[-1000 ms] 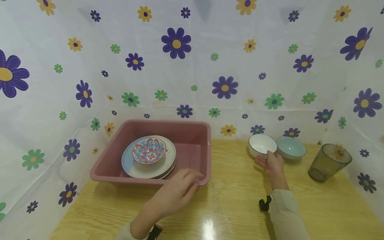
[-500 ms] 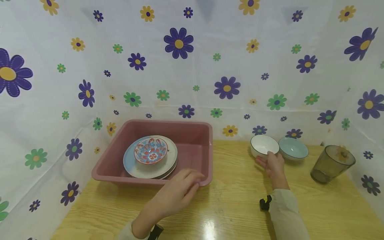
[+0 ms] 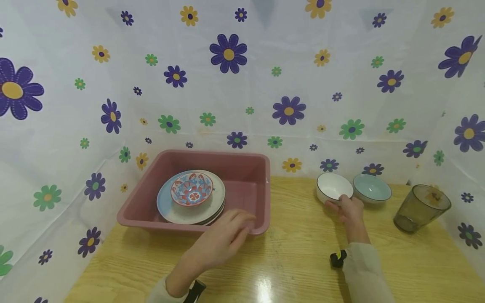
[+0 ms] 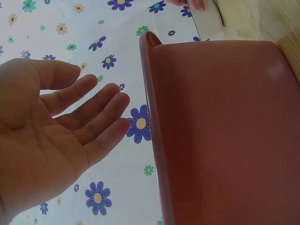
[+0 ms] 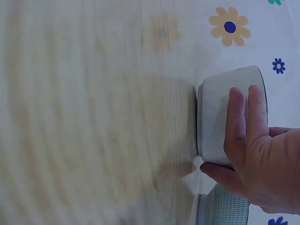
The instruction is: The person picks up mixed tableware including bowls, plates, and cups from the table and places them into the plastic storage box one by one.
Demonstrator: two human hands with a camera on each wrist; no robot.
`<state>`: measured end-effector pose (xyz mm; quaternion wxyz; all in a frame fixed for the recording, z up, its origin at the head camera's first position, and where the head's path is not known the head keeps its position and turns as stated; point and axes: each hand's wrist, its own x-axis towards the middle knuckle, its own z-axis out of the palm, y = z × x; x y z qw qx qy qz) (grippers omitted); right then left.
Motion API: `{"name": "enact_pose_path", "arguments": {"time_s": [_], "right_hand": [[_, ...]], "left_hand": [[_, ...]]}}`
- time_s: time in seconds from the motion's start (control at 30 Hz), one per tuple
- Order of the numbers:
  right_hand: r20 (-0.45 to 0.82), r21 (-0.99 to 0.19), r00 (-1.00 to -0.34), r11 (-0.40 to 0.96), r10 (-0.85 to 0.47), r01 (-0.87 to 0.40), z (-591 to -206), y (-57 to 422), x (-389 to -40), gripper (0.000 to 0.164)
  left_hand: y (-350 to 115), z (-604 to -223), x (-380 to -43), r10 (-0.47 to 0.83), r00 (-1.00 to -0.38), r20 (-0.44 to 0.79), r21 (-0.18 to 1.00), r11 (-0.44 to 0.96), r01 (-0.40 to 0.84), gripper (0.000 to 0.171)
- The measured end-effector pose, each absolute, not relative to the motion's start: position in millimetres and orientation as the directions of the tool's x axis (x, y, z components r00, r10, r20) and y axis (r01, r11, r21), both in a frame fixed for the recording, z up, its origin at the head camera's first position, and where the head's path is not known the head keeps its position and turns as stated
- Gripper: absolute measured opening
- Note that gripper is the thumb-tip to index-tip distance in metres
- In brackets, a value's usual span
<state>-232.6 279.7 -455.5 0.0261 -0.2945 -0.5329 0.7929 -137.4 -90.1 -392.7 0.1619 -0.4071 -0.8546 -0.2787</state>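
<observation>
My right hand (image 3: 350, 208) pinches the near rim of a white bowl (image 3: 332, 185) with a dark edge. In the right wrist view, two fingers of the right hand (image 5: 262, 159) lie along the outside of the white bowl (image 5: 218, 112). A pale teal bowl (image 3: 371, 187) stands close beside it. My left hand (image 3: 223, 237) hovers at the near right corner of a pink tub (image 3: 268, 189), fingers loosely bent. In the left wrist view the left hand (image 4: 70, 117) holds nothing and is apart from the tub wall (image 4: 225, 131).
In the tub, a red-and-blue patterned bowl (image 3: 192, 189) sits on stacked plates (image 3: 170, 210). A smoky clear glass (image 3: 420, 210) stands tilted-looking at the right of the wooden table (image 3: 303, 261). A flower-printed sheet (image 3: 257, 88) hangs behind.
The white bowl has shifted slightly toward me with my right hand on its rim. The left hand stays near the tub corner. The head view has turned slightly left.
</observation>
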Motion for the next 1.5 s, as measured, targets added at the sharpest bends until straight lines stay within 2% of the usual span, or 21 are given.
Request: {"name": "enact_pose_path", "arguments": {"time_s": [0.43, 0.6, 0.83, 1.07, 1.27, 1.5], "right_hand": [[-0.266, -0.929, -0.914, -0.334, 0.306, 0.159, -440, 271, -204, 0.065], [-0.233, -0.944, -0.938, -0.291, 0.257, 0.154, -432, 269, -192, 0.062], [-0.184, -0.968, -0.953, -0.214, 0.240, 0.133, -419, 267, -181, 0.060], [-0.081, -0.987, -0.975, -0.152, 0.206, 0.050, -403, 267, -170, 0.060], [-0.053, -0.992, -0.989, -0.125, 0.138, 0.036, -392, 264, -166, 0.059], [-0.021, -0.997, -0.991, -0.080, 0.129, 0.010, -387, 265, -160, 0.059]], "left_hand": [[-92, -391, -139, 0.579, -0.664, 0.473, 0.398, 0.532, 0.747, 0.026], [-95, -390, -140, 0.534, -0.716, 0.449, 0.436, 0.568, 0.698, 0.027], [-97, -385, -144, 0.412, -0.806, 0.425, 0.548, 0.591, 0.592, 0.037], [-93, -381, -148, 0.393, -0.800, 0.454, 0.578, 0.553, 0.600, 0.042], [-90, -380, -150, 0.377, -0.811, 0.448, 0.598, 0.548, 0.585, 0.042], [-77, -375, -158, 0.391, -0.776, 0.495, 0.580, 0.516, 0.630, 0.043]]}}
